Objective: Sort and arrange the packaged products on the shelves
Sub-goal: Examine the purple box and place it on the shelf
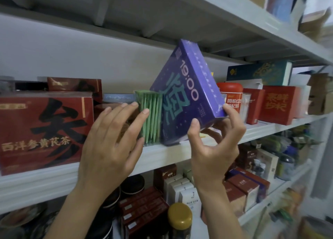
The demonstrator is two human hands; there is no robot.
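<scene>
- Right hand [215,139] clamped on the lower right corner of the purple box [187,94], thumb on the near face, fingers behind.
- Box tilted, resting on one lower corner on the white shelf [162,154], long axis leaning up and left.
- Left hand [111,139] apart, fingers spread flat against the green sachet pack [150,116], touching the box's left side.
- Probably needs rotating upright from the right; right hand nearer.
- Large red box [41,129] further left.

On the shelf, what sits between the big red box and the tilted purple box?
In the head view, a clear case of green sachets, with the left hand reaching across in front.
</scene>
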